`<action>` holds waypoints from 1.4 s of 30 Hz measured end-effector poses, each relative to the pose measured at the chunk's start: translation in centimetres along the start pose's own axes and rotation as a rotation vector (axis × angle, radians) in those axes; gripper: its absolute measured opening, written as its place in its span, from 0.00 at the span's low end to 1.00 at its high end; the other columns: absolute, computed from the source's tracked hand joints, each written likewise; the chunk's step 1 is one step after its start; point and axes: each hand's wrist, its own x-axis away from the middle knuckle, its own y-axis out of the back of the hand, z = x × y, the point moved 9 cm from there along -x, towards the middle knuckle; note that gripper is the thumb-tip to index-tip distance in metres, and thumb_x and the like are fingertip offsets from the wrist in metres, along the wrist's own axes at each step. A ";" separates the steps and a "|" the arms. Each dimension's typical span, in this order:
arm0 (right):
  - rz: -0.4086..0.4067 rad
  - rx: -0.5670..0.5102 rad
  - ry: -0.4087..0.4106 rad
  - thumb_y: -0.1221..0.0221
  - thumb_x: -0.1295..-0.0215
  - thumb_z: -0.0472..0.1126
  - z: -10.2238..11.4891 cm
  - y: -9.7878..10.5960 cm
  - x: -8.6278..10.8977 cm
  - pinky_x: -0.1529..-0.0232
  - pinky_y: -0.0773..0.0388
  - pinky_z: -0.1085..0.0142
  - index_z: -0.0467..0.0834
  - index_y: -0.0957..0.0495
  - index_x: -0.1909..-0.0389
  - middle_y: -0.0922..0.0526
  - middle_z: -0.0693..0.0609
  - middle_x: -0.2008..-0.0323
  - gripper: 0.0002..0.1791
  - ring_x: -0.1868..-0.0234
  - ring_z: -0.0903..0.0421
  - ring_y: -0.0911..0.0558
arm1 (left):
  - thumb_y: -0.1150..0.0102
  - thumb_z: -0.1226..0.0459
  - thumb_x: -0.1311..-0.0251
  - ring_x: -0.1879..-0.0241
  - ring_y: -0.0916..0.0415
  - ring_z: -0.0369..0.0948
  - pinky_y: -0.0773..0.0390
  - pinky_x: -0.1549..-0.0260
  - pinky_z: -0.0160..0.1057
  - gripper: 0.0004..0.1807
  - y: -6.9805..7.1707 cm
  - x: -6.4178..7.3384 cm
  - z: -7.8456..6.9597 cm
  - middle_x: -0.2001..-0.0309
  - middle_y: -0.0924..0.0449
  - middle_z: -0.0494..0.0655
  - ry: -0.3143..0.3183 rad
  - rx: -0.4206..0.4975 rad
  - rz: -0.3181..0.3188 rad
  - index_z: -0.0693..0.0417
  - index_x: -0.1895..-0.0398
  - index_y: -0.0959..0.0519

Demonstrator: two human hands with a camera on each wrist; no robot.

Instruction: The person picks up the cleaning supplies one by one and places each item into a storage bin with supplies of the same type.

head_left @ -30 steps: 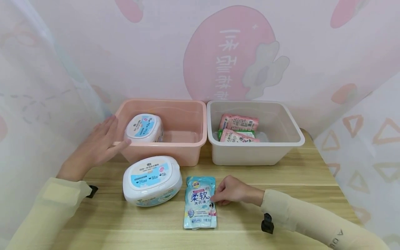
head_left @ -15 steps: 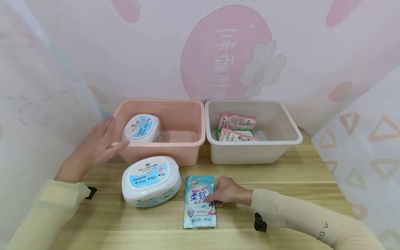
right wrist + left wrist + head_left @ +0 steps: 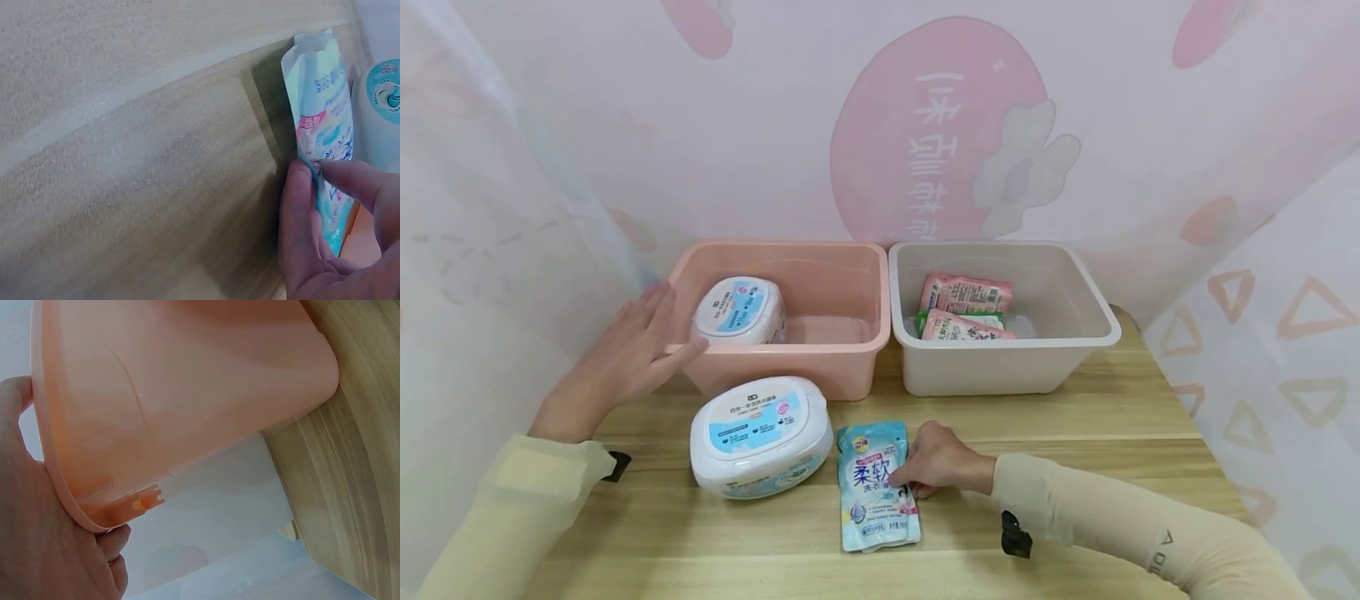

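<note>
Right hand (image 3: 942, 458) pinches the laundry-detergent pouch (image 3: 872, 512) by its three-o'clock edge, beside the laundry-capsule tub (image 3: 760, 437), long axis near twelve-to-six; left hand (image 3: 617, 358), farther toward ten o'clock, touches the pink bin (image 3: 805, 367) straight-fingered.

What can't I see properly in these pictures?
Green-and-white plastic packet: head view, mostly covered by the front pink plastic packet.
Bottom of the white plastic tub inside the pink plastic bin: head view, behind the bin's front wall.
Oval white plastic tub on the wooden table: right wrist view, cut off by the right edge.
Smallest print on the teal plastic pouch: head view, too small to read.
</note>
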 end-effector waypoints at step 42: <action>-0.028 0.185 0.574 0.31 0.42 0.30 3.4 5.4 3.3 0.67 0.16 0.73 0.40 0.13 0.67 0.14 0.56 0.72 0.04 0.71 0.67 0.19 | 0.58 0.35 0.23 0.14 0.71 0.62 0.64 0.18 0.69 0.56 0.2 0.4 0.2 0.14 0.72 0.64 0.001 0.030 -0.007 0.63 0.15 0.69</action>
